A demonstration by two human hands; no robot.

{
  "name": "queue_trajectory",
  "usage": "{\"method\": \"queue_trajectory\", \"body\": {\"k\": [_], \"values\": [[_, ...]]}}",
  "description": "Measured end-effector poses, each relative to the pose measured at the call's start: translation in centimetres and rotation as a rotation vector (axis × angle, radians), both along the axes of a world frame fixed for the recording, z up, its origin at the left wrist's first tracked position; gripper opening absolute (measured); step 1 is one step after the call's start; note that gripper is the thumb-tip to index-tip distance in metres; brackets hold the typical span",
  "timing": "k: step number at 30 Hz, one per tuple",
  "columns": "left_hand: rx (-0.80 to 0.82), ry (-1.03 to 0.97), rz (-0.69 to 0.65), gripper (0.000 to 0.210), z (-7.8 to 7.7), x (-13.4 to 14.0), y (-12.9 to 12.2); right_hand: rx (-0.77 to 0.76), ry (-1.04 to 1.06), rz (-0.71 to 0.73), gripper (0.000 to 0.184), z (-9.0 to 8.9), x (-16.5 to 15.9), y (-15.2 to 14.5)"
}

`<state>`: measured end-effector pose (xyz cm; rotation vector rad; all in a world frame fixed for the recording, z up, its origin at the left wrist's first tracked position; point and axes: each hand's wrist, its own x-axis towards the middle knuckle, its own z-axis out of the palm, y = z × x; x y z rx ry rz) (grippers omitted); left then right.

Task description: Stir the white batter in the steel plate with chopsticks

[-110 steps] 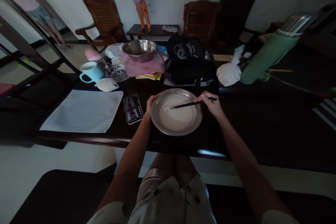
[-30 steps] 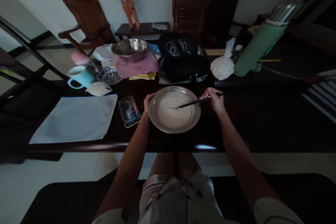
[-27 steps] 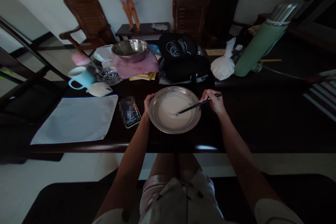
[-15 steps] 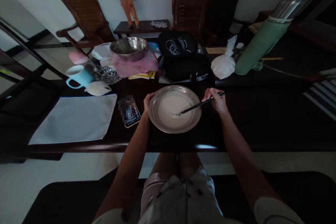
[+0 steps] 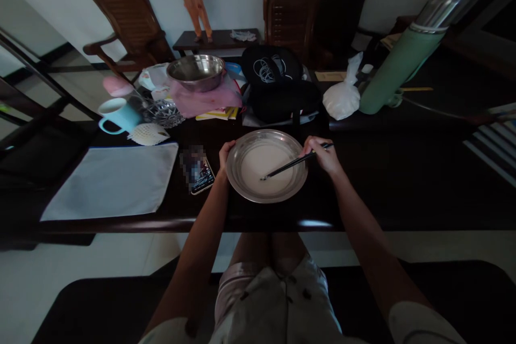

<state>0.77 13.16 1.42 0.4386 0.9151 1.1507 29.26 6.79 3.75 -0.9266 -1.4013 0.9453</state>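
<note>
The right hand (image 5: 324,155) has its fingers (image 5: 314,146) closed around a pair of dark chopsticks (image 5: 294,163), gripping them near the top end. The chopsticks slant down to the left, and their tips sit in the white batter (image 5: 264,165) inside a round metal plate (image 5: 242,185). The left hand (image 5: 224,153) is curled on the left rim of the plate, fingers holding the edge. The plate sits on the dark counter (image 5: 403,188), near the front edge, right in front of the person. Just left of the plate lies a phone (image 5: 197,169), flat on the counter. Farther left is a big white sheet (image 5: 113,180), maybe paper or cloth; the light is too dim to tell. Behind the sheet are a small netted thing (image 5: 148,134), a light blue mug (image 5: 115,115) and a shiny glass dish (image 5: 159,113). Behind the plate, a metal bowl (image 5: 196,72) sits on a pink cloth (image 5: 205,99), with yellow books (image 5: 215,114) under it. Next to that is a black bag (image 5: 278,91) with white cord (image 5: 264,69) on top. To the right are a tied white plastic bag (image 5: 342,98) and a tall green flask (image 5: 397,62) with a silver top. Wooden chairs (image 5: 129,21) stand by the far wall.
</note>
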Motion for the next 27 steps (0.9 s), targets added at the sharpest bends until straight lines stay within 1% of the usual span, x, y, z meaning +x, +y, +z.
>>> {"method": "queue_trajectory", "body": {"k": [2, 4, 6, 8, 10, 13, 15, 17, 19, 20, 21, 23, 25, 27], "values": [[-0.002, 0.004, 0.004, 0.019, 0.0, 0.0, -0.1, -0.007, -0.04, 0.024, 0.039, 0.2, -0.5, -0.1], [0.004, 0.006, 0.017, 0.017, 0.1, 0.0, -0.1, -0.002, -0.03, -0.034, 0.037, 0.3, -0.5, -0.1], [0.008, 0.011, 0.026, 0.018, 0.2, 0.1, -0.2, 0.016, 0.031, -0.111, 0.04, 0.3, 0.0, -0.1], [0.013, 0.011, 0.019, 0.019, 0.3, 0.1, -0.2, 0.031, 0.083, -0.132, 0.044, 0.2, 0.5, 0.0], [0.021, 0.003, 0.012, 0.02, 0.4, 0.1, -0.2, 0.035, 0.086, -0.093, 0.046, 0.1, 0.7, 0.0], [0.006, -0.003, 0.008, 0.021, 0.5, 0.2, -0.3, 0.018, 0.003, -0.003, 0.041, 0.1, 0.2, -0.1], [-0.015, 0.005, 0.014, 0.02, 0.6, 0.2, -0.4, 0.0, -0.042, 0.005, 0.038, 0.2, -0.2, -0.1], [-0.026, 0.01, 0.023, 0.019, 0.5, 0.2, -0.4, -0.002, -0.026, -0.061, 0.039, 0.3, -0.1, 0.0], [-0.023, 0.008, 0.024, 0.018, 0.5, 0.1, -0.3, 0.019, 0.036, -0.138, 0.043, 0.3, 0.3, 0.0], [-0.015, 0.006, 0.023, 0.017, 0.4, 0.1, -0.3, 0.029, 0.066, -0.154, 0.045, 0.2, 0.6, 0.0], [-0.006, 0.005, 0.02, 0.016, 0.3, 0.0, -0.3, 0.035, 0.086, -0.149, 0.047, 0.2, 0.8, 0.0], [0.006, 0.008, 0.014, 0.015, 0.2, -0.1, -0.2, 0.027, 0.083, -0.089, 0.048, 0.1, 0.8, 0.0], [0.0, 0.019, 0.01, 0.014, 0.1, -0.2, -0.2, 0.003, 0.028, -0.015, 0.045, 0.1, 0.3, 0.0], [-0.008, 0.028, 0.011, 0.015, 0.0, -0.3, -0.1, -0.017, -0.029, 0.013, 0.04, 0.2, -0.1, 0.0]]}}
